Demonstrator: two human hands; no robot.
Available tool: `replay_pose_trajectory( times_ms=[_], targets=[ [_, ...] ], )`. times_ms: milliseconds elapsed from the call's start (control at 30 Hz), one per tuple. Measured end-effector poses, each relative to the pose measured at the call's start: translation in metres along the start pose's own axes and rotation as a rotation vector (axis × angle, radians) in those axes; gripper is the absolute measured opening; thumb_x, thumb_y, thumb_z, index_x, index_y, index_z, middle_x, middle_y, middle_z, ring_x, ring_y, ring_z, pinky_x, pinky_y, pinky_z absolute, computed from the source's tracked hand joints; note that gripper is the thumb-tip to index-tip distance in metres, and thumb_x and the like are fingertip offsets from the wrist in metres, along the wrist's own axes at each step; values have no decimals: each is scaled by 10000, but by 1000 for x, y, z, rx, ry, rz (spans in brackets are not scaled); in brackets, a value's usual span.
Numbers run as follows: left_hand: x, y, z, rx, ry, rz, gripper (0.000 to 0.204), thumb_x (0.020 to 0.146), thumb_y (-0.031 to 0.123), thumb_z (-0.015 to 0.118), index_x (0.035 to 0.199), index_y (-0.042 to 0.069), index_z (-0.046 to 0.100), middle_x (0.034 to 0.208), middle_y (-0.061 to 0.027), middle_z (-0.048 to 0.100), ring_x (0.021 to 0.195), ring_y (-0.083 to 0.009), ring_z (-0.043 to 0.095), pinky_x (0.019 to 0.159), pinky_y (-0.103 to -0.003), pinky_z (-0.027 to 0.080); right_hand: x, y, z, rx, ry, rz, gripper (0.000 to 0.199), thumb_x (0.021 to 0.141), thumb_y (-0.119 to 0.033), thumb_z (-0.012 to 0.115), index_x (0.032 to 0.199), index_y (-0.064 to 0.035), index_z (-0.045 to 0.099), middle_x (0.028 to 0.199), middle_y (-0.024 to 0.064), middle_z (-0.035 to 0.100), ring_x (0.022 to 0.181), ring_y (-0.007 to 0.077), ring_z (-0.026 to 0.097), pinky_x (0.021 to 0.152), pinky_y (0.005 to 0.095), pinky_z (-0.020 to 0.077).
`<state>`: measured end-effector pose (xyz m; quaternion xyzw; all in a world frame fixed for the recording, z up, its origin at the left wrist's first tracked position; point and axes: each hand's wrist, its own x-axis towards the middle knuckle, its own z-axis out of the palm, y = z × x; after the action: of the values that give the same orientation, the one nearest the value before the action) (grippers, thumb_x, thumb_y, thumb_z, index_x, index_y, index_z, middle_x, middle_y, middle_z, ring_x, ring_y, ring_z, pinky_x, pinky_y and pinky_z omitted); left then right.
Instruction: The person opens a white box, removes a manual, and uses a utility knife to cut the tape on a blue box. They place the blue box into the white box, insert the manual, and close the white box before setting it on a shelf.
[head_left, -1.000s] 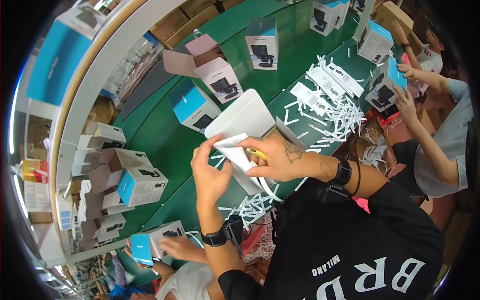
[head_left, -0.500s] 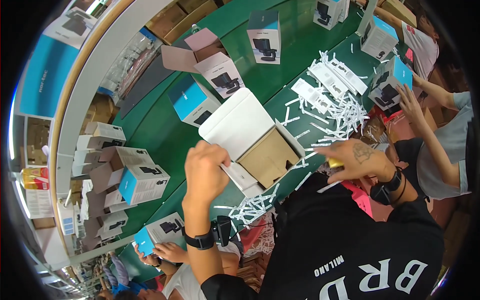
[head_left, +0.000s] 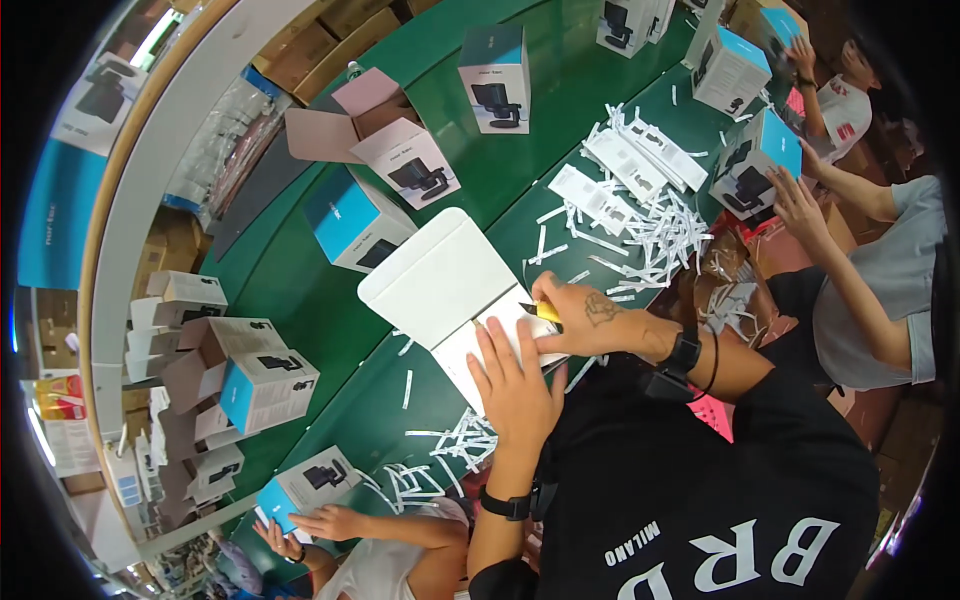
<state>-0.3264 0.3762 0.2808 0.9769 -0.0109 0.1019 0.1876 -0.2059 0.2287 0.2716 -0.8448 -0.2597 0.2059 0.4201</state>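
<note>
In front of me on the green table lies a white box (head_left: pixel 430 270) with its large lid flap folded back. Smaller white panels cover its opening. My left hand (head_left: pixel 520 385) rests on these panels, fingers stretched out and palm down. Close beside it, at the right side of the box, my right hand (head_left: pixel 595 318) is closed around a yellow-and-black utility knife (head_left: pixel 546 313). The knife's dark tip points left over the white panel, near my left fingertips. Whether the blade touches the panel I cannot tell.
Cut paper strips (head_left: pixel 660 240) and printed card sheets (head_left: pixel 635 165) lie to the right. An open box (head_left: pixel 410 165) and a blue-topped box (head_left: pixel 350 225) stand behind. More boxes (head_left: pixel 265 375) stack up at left. Co-workers hold boxes (head_left: pixel 755 165) at right and lower left (head_left: pixel 310 485).
My left hand has moved from the box's left edge onto its panels. My right hand has brought the knife left to the box. White panels now cover the brown cardboard insert seen before.
</note>
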Motion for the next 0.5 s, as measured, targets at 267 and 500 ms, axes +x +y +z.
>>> replay_pose_trajectory(
  times_ms=[267, 500],
  targets=[
    [-9, 0, 24, 179, 102, 5, 778, 809, 455, 783, 1430, 58, 531, 1549, -224, 444, 1426, -419, 429, 1132, -576, 327, -8, -2, -62, -160, -146, -340, 360, 970, -237, 614, 1203, 3, 479, 942, 223, 671, 832, 407, 670, 753, 455, 523],
    [-13, -8, 27, 48, 232, -11, 720, 747, 411, 858, 1338, 72, 628, 1502, -160, 534, 1392, -375, 489, 1129, -561, 329, 2, -20, -63, -227, -257, -93, 270, 987, -265, 589, 1064, -7, 568, 651, 179, 625, 675, 404, 655, 655, 484, 487]
  ],
)
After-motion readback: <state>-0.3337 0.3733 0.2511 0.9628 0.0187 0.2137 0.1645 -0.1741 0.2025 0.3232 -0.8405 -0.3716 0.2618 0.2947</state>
